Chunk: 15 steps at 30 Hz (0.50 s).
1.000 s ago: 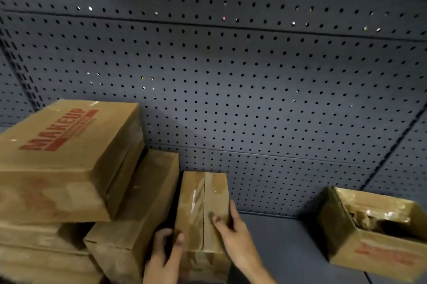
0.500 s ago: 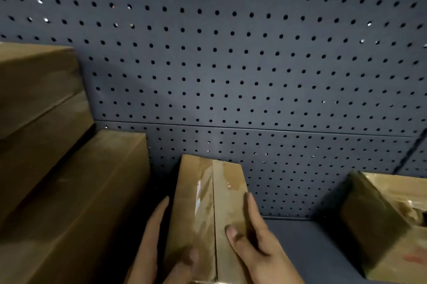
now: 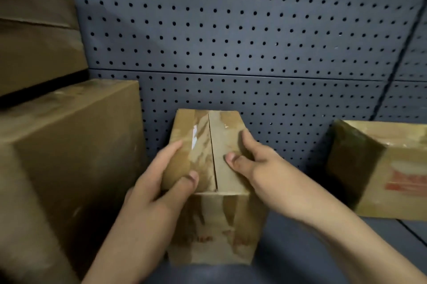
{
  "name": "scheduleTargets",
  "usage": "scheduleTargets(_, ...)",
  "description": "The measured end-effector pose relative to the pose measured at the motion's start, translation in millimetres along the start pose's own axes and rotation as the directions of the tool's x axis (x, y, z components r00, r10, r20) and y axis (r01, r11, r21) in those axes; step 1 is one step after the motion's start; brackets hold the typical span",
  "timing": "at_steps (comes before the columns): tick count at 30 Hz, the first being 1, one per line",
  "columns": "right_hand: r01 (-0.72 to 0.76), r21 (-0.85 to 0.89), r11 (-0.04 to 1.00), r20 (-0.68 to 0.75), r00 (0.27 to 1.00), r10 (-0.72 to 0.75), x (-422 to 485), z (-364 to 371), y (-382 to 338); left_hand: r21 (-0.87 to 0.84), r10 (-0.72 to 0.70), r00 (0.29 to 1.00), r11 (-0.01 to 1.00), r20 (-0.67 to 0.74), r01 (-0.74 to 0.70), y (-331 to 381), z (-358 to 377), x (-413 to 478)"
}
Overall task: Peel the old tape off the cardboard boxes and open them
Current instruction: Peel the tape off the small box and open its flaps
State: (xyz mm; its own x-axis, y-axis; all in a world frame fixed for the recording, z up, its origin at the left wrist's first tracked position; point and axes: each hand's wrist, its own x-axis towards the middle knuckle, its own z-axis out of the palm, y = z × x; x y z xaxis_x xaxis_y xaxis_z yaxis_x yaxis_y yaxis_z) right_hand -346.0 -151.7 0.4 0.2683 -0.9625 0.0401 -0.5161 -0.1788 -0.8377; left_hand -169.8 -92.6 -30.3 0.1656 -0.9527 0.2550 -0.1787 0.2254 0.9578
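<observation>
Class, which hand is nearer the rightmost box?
Right. The right hand grips the middle box on its right edge, toward the rightmost box; the left hand grips its left edge.

I'm seeing the taped box (image 3: 227,138) sitting before the pegboard (image 3: 231,29), a stack (image 3: 69,145) lying left, an open box (image 3: 381,168) right.

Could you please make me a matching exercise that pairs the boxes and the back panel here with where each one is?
Things:
1. taped box
2. red-labelled box
3. large box
4. pegboard panel

Places:
a. apart, at the far right
b. behind all the boxes
c. gripped between the left hand and right hand
d. at the left, below another box

Pairs: 1-c, 2-a, 3-d, 4-b
</observation>
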Motion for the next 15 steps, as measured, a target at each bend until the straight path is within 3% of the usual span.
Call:
scheduleTargets(10,-0.060,-0.225,0.972,-0.027,0.998,0.055,-31,-11,-9,0.186,-0.058,0.997,0.981,0.056,0.047,12,2,-16)
scheduleTargets(12,-0.003,-0.290,0.957,-0.104,0.994,-0.028,-36,-8,-8,0.216,-0.031,0.999,0.976,0.028,0.025,11,5,-17)
scheduleTargets(15,0.239,-0.372,0.897,-0.105,0.949,-0.297,-44,0,-6,0.246,0.001,1.000,0.969,-0.029,0.006,11,10,-20)
